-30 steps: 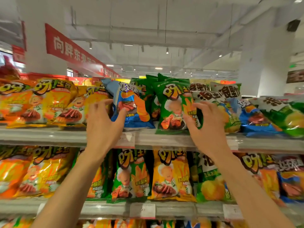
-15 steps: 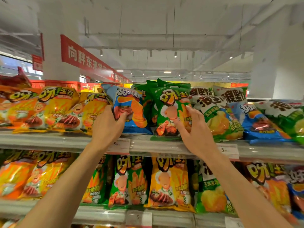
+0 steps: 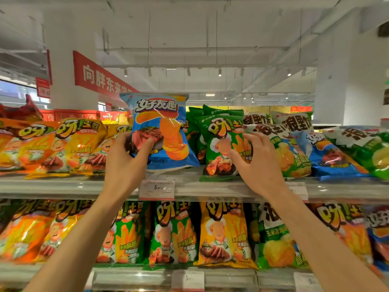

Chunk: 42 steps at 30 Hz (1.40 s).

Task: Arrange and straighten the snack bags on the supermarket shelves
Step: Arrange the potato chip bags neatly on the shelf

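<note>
Top shelf [image 3: 52, 187], centre: left hand [image 3: 126, 165] grips a blue chip bag [image 3: 162, 131] at its lower left corner, thumb on the printed front, the other fingers curled behind it. The bag stands upright, nearly square to the camera, its bottom edge close to the shelf surface; contact with the shelf cannot be told. Its top rises above every neighbouring bag. Right hand [image 3: 259, 165] is just to the right, fingers spread and slightly bent, fingertips [image 3: 247, 137] touching the front of a green snack bag [image 3: 223, 144], thumb pointing left across the lower part of that bag; nothing is clasped in it. The green bag stands upright beside the blue one, with more green bags stacked behind. Left of the left hand, a row of orange and yellow bags [image 3: 69, 144] leans backward. Right of the right hand lie a green-and-white bag [image 3: 290, 152], another blue bag [image 3: 328, 157] and further green ones, all tilted. A price tag [image 3: 156, 189] hangs on the shelf edge between the two wrists. Lower shelf [image 3: 134, 277]: upright orange, green and yellow bags.
</note>
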### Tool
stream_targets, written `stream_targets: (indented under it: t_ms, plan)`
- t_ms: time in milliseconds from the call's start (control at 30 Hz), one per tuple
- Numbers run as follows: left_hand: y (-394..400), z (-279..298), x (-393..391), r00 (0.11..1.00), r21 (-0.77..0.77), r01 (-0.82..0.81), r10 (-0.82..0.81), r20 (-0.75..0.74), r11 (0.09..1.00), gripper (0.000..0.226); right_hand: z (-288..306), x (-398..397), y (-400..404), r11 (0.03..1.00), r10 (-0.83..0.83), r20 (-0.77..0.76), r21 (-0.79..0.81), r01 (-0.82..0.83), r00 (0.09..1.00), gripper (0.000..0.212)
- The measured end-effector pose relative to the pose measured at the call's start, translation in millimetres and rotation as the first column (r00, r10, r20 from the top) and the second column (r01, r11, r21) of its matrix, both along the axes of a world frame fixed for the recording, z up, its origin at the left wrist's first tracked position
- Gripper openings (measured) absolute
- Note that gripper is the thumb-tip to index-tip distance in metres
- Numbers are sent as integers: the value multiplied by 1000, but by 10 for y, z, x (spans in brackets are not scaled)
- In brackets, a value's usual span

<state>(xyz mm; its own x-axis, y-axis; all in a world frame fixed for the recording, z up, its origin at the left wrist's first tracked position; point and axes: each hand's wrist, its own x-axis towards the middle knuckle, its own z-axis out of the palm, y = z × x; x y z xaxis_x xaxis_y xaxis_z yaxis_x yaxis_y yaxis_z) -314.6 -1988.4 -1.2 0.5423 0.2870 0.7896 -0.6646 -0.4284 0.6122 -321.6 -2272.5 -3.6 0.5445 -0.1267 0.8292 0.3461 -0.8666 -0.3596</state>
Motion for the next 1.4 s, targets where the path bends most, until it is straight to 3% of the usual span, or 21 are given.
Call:
stream_targets:
  t_ms: [67, 133, 200, 300, 500, 733, 900, 967, 1033, 1200, 1267, 1367, 1400]
  plan:
    - [-9, 4, -66, 999, 20, 33, -34, 11, 999, 28, 59, -140, 87, 995, 84, 28, 55, -85, 996, 52]
    - [-72, 1, -120, 996, 36, 84, -85, 12, 996, 28, 124, -269, 189, 955, 244, -66, 189, -228, 967, 38]
    - [-171, -7, -177, 989, 34, 149, -149, 4, 988, 30, 174, -350, 266, 873, 435, -179, 325, -365, 882, 43]
    - [-367, -28, -250, 969, 46, 245, -245, -19, 968, 30, 193, -375, 265, 769, 591, -222, 444, -460, 775, 41]
    - [-854, -25, -374, 918, 27, 394, -392, -62, 919, 8, 183, -434, -142, 692, 641, -162, 544, -474, 750, 49]
    - [-1808, -11, -521, 877, -23, 473, -473, -80, 881, 18, 156, -587, -1086, 658, 638, -75, 570, -492, 766, 49]
    - [-2728, -91, -489, 816, -109, 531, -541, -201, 841, 21, 89, -668, -2042, 682, 625, -92, 547, -486, 775, 38]
    - [-3082, -118, -464, 783, -138, 544, -560, -272, 827, 27, 69, -723, -2394, 680, 624, -92, 553, -482, 776, 27]
    - [-3390, -130, -463, 749, -149, 566, -581, -317, 811, 38, 36, -736, -2724, 687, 619, -101, 550, -475, 779, 30]
    - [-3969, -122, -453, 732, -119, 587, -588, -345, 801, 63, -44, -726, -3345, 704, 600, -134, 558, -440, 789, 14]
    - [-4137, -117, -453, 719, -110, 600, -594, -360, 793, 64, -75, -754, -3495, 714, 588, -154, 560, -420, 794, 28]
    - [-4308, -103, -453, 694, -119, 626, -619, -368, 771, 69, -94, -811, -3629, 738, 554, -163, 551, -390, 816, 80]
    - [-4345, -104, -451, 688, -115, 634, -626, -367, 764, 69, -102, -831, -3662, 738, 553, -167, 553, -387, 816, 77]
